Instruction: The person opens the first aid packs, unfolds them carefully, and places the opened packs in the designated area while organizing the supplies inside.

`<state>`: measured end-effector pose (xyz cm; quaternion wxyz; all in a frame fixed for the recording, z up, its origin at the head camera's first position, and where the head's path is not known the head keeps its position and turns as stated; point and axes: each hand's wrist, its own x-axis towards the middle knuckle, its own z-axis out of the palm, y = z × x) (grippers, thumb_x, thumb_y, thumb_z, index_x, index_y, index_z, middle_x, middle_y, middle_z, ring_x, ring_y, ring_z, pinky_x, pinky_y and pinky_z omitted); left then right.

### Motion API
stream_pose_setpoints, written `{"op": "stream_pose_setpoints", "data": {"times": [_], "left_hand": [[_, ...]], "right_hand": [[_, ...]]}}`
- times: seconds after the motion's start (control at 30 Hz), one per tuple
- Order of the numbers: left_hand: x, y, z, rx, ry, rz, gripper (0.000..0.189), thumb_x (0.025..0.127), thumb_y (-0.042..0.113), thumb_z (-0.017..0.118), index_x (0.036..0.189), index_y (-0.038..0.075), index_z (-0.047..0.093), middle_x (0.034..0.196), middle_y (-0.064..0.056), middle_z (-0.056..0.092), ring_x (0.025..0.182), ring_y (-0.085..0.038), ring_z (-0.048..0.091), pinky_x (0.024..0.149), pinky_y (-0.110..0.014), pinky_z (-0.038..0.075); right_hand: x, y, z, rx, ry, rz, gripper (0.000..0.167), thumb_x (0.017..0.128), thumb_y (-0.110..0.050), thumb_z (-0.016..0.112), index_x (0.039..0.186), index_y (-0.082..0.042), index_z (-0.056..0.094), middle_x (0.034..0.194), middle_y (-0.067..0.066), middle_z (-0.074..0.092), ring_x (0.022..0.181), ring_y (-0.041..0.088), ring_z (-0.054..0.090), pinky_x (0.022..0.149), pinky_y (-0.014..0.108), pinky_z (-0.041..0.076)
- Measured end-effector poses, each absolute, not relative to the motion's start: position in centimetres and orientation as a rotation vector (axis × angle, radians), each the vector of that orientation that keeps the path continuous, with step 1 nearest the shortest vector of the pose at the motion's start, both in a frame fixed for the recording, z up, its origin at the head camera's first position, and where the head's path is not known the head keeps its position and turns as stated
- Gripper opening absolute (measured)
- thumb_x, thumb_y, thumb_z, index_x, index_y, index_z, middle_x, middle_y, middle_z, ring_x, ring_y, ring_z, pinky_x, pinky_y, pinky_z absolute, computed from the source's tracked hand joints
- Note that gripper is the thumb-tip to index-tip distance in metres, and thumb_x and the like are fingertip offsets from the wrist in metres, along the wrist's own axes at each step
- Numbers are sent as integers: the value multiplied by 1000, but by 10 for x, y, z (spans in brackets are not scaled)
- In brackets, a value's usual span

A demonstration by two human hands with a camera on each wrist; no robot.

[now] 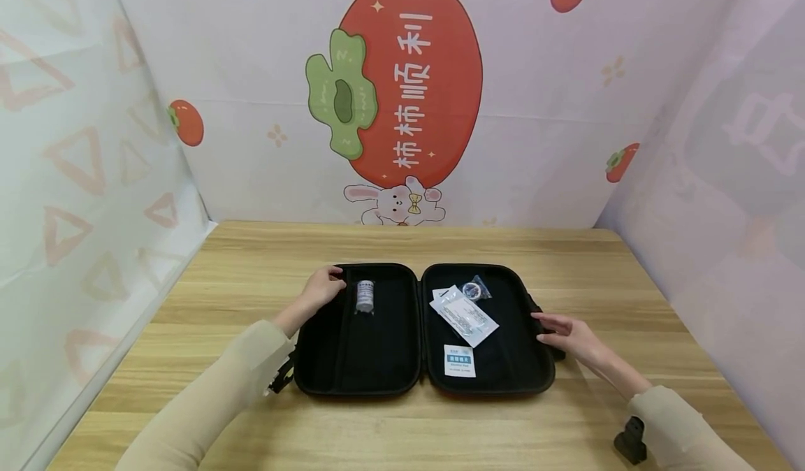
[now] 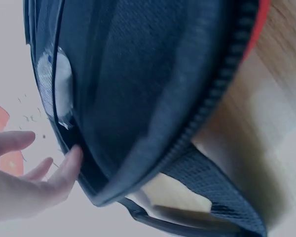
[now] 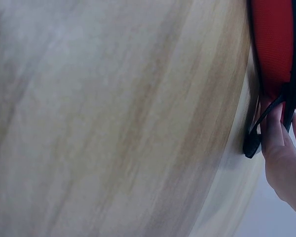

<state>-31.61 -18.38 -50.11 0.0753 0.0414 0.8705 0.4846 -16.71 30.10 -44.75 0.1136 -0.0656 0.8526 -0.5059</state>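
A black-lined zip case (image 1: 383,380) with a red outer shell lies unfolded on the table. My left hand (image 1: 322,288) is at the far left rim; in the left wrist view one fingertip reaches over the inner edge, the fingers loosely spread. At the right rim, my right hand (image 1: 572,337) pinches the edge, with a finger against the red shell (image 3: 274,44) beside a zip pull (image 3: 252,144). Inside the left half is a small wrapped white cylinder (image 1: 365,296). White sachets (image 1: 465,315), a blue-and-white alcohol pad packet (image 1: 460,361) and a bagged round roll (image 1: 473,290) lie in the right half.
The case stands on a wooden table (image 1: 402,432) enclosed by printed cloth walls (image 1: 541,170). A black strap handle (image 2: 212,185) hangs off the case's left side. Near the right sleeve is a black device (image 1: 631,441).
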Motion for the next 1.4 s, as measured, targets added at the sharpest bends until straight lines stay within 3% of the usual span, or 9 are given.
{"op": "stream_pose_setpoints", "data": {"times": [0.2,0.27,0.7,1.2,1.4], "left_hand": [[-252,-142,-417,260,2816,1185,39,86,9,53,123,-3,47,118,-26,47,105,-37,47,81,-45,42],[-242,-134,-409,374,2809,1192,38,86,8,53,122,-3,49,117,-25,46,104,-36,47,81,-45,43],[-235,-90,-409,781,2688,1184,31,83,7,58,113,1,56,113,-15,52,104,-29,50,86,-39,43],[-224,-33,-416,1067,2588,1033,32,80,8,62,111,2,58,108,-13,55,99,-25,51,83,-31,43],[-221,-18,-418,1072,2602,931,33,80,11,63,113,6,58,113,-11,53,104,-22,50,86,-30,41]], "right_hand": [[-167,301,-449,-201,2509,-1489,52,84,-17,60,128,4,43,129,26,40,119,40,34,79,15,42],[-167,301,-449,-209,2515,-1484,52,84,-17,60,128,5,43,129,26,40,119,40,34,78,15,42],[-167,301,-450,-204,2510,-1491,52,84,-18,60,128,4,43,130,26,40,119,39,33,78,14,41],[-169,302,-450,-186,2526,-1458,52,84,-20,60,128,2,43,130,26,40,120,39,34,81,20,43],[-168,302,-450,-186,2517,-1466,53,84,-19,60,129,3,42,130,26,39,120,39,33,81,20,43]]}}
